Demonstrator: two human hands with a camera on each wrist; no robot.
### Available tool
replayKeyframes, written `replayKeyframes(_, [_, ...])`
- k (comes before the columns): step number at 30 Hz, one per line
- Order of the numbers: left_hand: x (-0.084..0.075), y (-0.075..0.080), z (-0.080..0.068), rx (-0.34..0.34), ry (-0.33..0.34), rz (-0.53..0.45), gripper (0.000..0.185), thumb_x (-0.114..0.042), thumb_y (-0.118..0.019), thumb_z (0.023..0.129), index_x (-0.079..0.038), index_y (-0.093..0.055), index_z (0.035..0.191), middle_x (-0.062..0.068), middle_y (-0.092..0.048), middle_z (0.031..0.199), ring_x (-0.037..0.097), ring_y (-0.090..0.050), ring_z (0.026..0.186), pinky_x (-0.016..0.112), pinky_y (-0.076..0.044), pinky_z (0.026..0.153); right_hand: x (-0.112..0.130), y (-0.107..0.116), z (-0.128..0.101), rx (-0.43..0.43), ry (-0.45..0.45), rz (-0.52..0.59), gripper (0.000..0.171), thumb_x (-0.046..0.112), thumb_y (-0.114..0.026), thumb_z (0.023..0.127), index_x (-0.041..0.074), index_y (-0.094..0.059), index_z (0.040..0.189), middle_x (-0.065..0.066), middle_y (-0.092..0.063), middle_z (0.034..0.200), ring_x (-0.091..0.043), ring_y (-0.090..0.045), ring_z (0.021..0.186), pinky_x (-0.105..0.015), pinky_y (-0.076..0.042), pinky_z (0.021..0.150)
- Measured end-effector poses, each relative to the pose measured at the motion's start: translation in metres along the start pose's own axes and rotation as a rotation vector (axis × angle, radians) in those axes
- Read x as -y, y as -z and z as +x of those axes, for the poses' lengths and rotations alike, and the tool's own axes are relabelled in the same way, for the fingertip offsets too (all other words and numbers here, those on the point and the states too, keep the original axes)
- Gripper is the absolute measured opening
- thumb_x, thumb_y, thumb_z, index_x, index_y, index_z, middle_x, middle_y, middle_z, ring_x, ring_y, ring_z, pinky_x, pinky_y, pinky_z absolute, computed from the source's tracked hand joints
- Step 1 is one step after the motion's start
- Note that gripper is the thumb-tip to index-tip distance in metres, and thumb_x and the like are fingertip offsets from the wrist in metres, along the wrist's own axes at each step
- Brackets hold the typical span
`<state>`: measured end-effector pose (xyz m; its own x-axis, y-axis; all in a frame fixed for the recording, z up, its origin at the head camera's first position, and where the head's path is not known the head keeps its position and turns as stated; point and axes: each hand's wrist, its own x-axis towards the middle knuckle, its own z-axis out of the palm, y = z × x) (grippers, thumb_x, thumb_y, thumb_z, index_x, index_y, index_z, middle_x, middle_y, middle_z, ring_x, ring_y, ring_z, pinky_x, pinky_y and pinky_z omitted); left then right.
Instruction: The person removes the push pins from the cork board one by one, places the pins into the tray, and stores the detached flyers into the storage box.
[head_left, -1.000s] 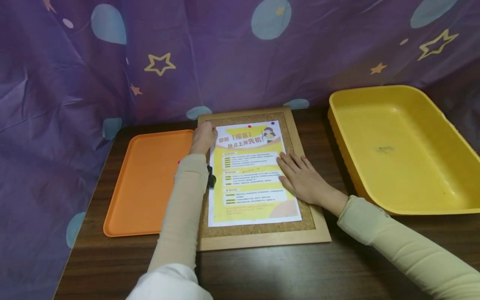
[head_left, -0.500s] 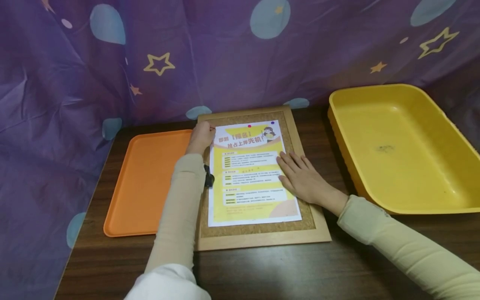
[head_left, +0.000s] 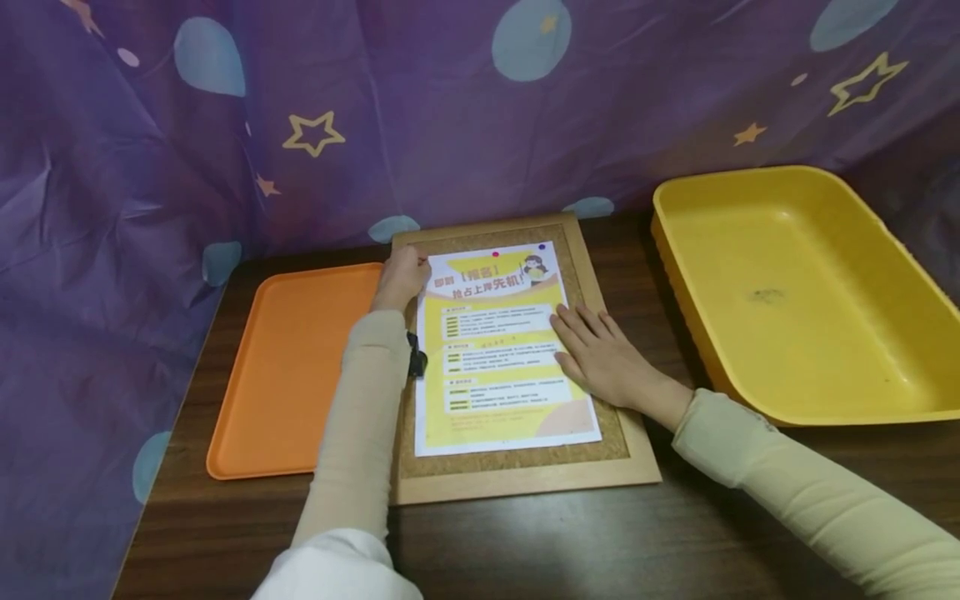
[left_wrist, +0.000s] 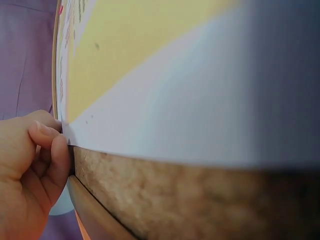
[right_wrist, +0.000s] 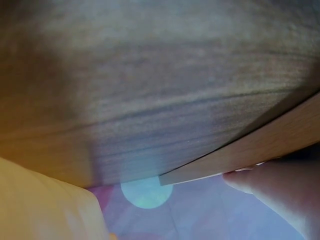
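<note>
A cork board (head_left: 517, 454) in a wooden frame lies flat on the table. On it lies a yellow and white flyer (head_left: 495, 350), with a red pin (head_left: 495, 252) and a blue pin (head_left: 543, 247) along its top edge. My left hand (head_left: 401, 275) is at the flyer's top left corner with its fingers curled. In the left wrist view my left hand (left_wrist: 35, 165) pinches at the corner of the flyer (left_wrist: 175, 100), and what is between the fingers is hidden. My right hand (head_left: 600, 354) presses flat on the flyer's right edge, fingers straight.
An orange tray (head_left: 300, 367) lies just left of the board. A deep yellow bin (head_left: 787, 292) stands at the right. Purple curtain (head_left: 225, 125) with stars and dots closes the back and left. Dark wooden table (head_left: 562, 542) runs along the front.
My left hand has drawn back slightly to the left at the flyer's corner. The right hand and the flyer stay where they were.
</note>
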<state>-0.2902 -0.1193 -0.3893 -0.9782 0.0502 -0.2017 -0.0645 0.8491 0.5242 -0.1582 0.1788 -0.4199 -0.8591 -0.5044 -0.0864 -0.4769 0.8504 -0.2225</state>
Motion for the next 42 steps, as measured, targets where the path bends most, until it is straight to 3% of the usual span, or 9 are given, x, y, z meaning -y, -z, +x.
replayKeyframes(7, [0.000,-0.001,0.000,-0.040,-0.011,-0.054,0.039,-0.011,-0.043,0.097,-0.001,-0.054,0.133,0.017,-0.061,0.129,0.025,-0.064,0.095,0.037,-0.048,0.099,0.000,0.002,0.000,-0.001,0.002,0.004,0.059,0.032,-0.036,0.103,0.004,-0.020,0.152,-0.017,-0.016,0.160,-0.040,-0.012,0.147,-0.059,-0.010,0.118])
replayKeyframes(10, [0.001,-0.002,0.000,-0.055,-0.003,-0.105,0.039,-0.011,-0.043,0.097,0.000,-0.054,0.133,0.016,-0.060,0.130,0.017,-0.061,0.081,0.032,-0.049,0.093,0.000,0.001,0.000,-0.002,0.003,0.005,0.058,0.032,-0.036,0.103,0.004,-0.020,0.152,-0.017,-0.016,0.160,-0.040,-0.012,0.147,-0.059,-0.009,0.118])
replayKeyframes(14, [0.005,-0.004,0.000,-0.066,0.015,-0.269,0.038,-0.011,-0.044,0.096,0.002,-0.055,0.130,0.019,-0.063,0.123,0.004,-0.050,0.053,0.021,-0.051,0.068,-0.001,0.000,0.000,0.000,0.002,0.005,0.058,0.032,-0.035,0.103,0.004,-0.020,0.152,-0.016,-0.016,0.160,-0.040,-0.012,0.147,-0.059,-0.009,0.118])
replayKeyframes(17, [0.008,-0.005,0.000,-0.058,0.026,-0.447,0.035,-0.009,-0.044,0.097,0.006,-0.055,0.127,0.020,-0.062,0.111,0.001,-0.046,0.044,0.015,-0.047,0.051,-0.001,-0.001,0.000,0.000,0.001,0.005,0.059,0.032,-0.035,0.103,0.004,-0.020,0.152,-0.016,-0.015,0.160,-0.040,-0.011,0.147,-0.059,-0.008,0.118])
replayKeyframes(23, [0.007,0.000,-0.004,-0.050,0.059,-0.618,0.034,-0.009,-0.045,0.098,0.006,-0.055,0.126,0.011,-0.055,0.095,0.001,-0.054,0.046,0.013,-0.049,0.048,-0.001,-0.001,0.000,0.002,0.003,0.016,0.059,0.033,-0.035,0.103,0.005,-0.019,0.152,-0.016,-0.014,0.160,-0.040,-0.011,0.147,-0.059,-0.008,0.118])
replayKeyframes(26, [0.004,0.007,-0.008,-0.079,0.055,-0.626,0.032,-0.010,-0.048,0.097,0.005,-0.057,0.124,0.017,-0.060,0.103,0.000,-0.056,0.046,0.013,-0.049,0.048,-0.002,-0.001,0.000,0.004,0.001,0.011,0.059,0.034,-0.033,0.103,0.006,-0.018,0.153,-0.015,-0.014,0.160,-0.039,-0.010,0.148,-0.059,-0.008,0.118])
replayKeyframes(30, [0.000,0.018,-0.016,-0.115,-0.001,-0.577,0.032,-0.012,-0.052,0.096,0.005,-0.060,0.123,0.026,-0.063,0.114,-0.002,-0.055,0.047,0.012,-0.048,0.049,-0.003,-0.001,0.000,0.005,-0.003,0.006,0.059,0.034,-0.033,0.103,0.006,-0.018,0.153,-0.015,-0.013,0.161,-0.039,-0.010,0.148,-0.058,-0.008,0.118])
replayKeyframes(38, [-0.001,0.043,-0.045,-0.133,-0.057,-0.521,0.036,-0.013,-0.052,0.096,0.001,-0.057,0.128,0.023,-0.060,0.118,0.008,-0.060,0.057,0.026,-0.055,0.058,-0.003,-0.002,0.000,0.011,-0.006,0.006,0.059,0.034,-0.033,0.103,0.006,-0.017,0.153,-0.015,-0.012,0.161,-0.038,-0.009,0.148,-0.058,-0.007,0.118])
replayKeyframes(42, [0.003,0.053,-0.059,-0.151,-0.073,-0.442,0.033,-0.015,-0.053,0.096,-0.001,-0.060,0.125,0.021,-0.062,0.118,0.009,-0.061,0.060,0.022,-0.053,0.057,-0.002,-0.002,0.001,0.014,-0.004,0.008,0.059,0.034,-0.033,0.103,0.006,-0.017,0.153,-0.014,-0.012,0.161,-0.037,-0.009,0.148,-0.058,-0.007,0.119])
